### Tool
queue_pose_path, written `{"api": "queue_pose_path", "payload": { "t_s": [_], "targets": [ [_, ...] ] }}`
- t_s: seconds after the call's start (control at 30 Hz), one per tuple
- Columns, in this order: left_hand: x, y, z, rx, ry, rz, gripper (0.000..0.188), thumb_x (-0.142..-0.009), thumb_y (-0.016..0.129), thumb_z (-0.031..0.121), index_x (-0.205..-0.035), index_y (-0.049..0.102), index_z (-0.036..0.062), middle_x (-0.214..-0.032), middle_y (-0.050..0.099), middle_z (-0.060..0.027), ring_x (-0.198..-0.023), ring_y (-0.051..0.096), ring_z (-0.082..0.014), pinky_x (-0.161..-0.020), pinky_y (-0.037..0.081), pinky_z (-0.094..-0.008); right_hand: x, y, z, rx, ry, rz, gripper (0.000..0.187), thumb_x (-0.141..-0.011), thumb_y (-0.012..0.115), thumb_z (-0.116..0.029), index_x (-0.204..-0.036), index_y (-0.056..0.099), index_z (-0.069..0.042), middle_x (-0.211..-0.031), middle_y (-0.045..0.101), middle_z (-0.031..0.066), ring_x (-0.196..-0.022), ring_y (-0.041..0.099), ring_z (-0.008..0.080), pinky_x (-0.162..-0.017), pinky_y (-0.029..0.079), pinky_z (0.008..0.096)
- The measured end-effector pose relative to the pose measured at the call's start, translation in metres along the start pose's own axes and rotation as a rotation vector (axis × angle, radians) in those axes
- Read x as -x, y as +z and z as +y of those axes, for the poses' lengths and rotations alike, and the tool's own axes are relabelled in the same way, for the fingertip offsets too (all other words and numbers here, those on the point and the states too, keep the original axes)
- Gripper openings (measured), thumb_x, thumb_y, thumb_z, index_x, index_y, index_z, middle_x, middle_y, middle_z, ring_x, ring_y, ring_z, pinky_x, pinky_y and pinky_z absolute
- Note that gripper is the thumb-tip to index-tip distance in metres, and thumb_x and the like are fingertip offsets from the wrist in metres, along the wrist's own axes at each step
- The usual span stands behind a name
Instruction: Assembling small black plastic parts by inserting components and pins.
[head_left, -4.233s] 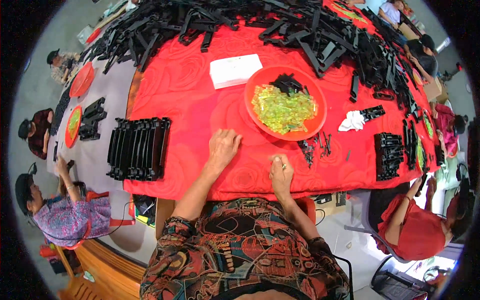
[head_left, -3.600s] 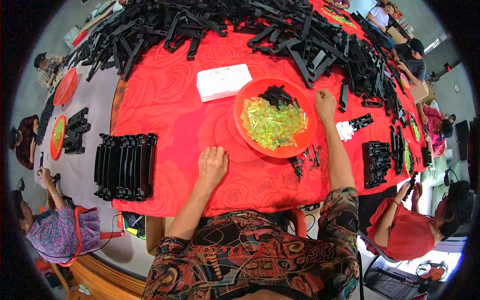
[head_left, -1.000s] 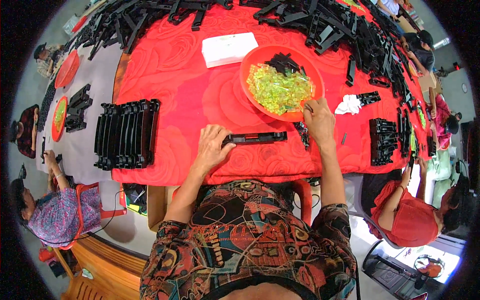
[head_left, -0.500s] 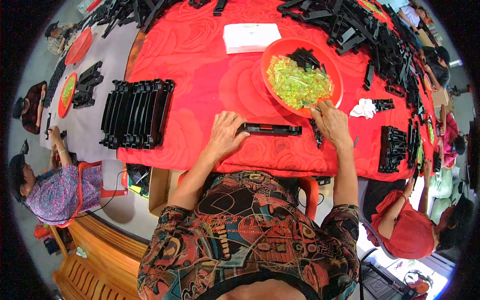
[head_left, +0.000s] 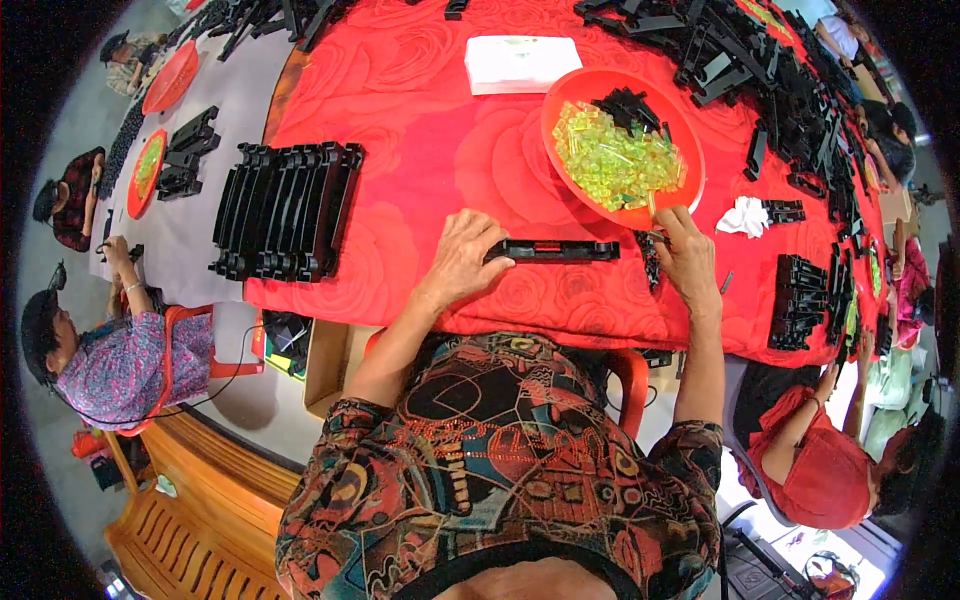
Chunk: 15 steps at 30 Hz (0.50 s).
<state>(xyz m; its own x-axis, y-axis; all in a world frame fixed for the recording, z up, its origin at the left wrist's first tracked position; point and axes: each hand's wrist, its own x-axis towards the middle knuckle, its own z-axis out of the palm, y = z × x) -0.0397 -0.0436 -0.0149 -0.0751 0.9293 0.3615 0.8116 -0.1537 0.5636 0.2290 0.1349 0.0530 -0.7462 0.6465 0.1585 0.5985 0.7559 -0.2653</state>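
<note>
Pinning the bar's left end: the left hand (head_left: 468, 255) has thumb and fingers clamped on the black bar (head_left: 560, 256), which lies lengthwise across the desk (head_left: 420, 130), just in front of the person and below the bowl (head_left: 695, 160). Bar looks like molded plastic, so probably light and stiff, smooth enough to slide on the cloth, not very fragile, though thin edges around the slot might chip. Best hold: the solid ends, thumb on the near side, fingers on the far side, slot kept free. Yellow bits (head_left: 610, 160) in the bowl look small, hard and slick; pinch them one at a time.

Right hand (head_left: 687, 262) has its fingertips drawn in near the bowl's lower rim; something small may be between them, but can't tell whether they're closed on it. Left fingers hide the bar's left end. Red in the slot: cloth or part, unclear. Dark bits (head_left: 650, 262) are partly behind the right hand, shapes hard to make out. Far pile (head_left: 720, 60) is cut off at top.
</note>
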Motion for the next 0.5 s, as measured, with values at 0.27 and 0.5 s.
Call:
{"api": "queue_pose_path", "payload": {
  "t_s": [0.27,0.5],
  "targets": [
    [0.0,-0.002,-0.001,0.003,-0.013,-0.026,0.031,-0.063,0.072,0.021,-0.086,0.059,0.006,-0.088,0.052,-0.0072,-0.089,0.046,-0.0261,-0.077,0.034,-0.0383,-0.005,-0.011,-0.014,-0.105,0.013,0.124,0.018,-0.075,0.053,-0.005,-0.093,0.053,-0.005,-0.089,0.055,0.0128,-0.078,0.059,0.0333,-0.063,0.047,0.0409],
    [0.002,-0.002,-0.001,-0.028,0.007,0.012,0.032,-0.065,0.072,0.024,-0.087,0.059,0.0057,-0.086,0.053,-0.0064,-0.087,0.048,-0.026,-0.074,0.035,-0.0383,-0.041,-0.007,-0.005,0.159,0.152,-0.041,0.017,-0.077,0.056,-0.017,-0.089,0.057,-0.004,-0.083,0.061,0.0155,-0.076,0.06,0.0347,-0.062,0.047,0.0442]
  ]
}}
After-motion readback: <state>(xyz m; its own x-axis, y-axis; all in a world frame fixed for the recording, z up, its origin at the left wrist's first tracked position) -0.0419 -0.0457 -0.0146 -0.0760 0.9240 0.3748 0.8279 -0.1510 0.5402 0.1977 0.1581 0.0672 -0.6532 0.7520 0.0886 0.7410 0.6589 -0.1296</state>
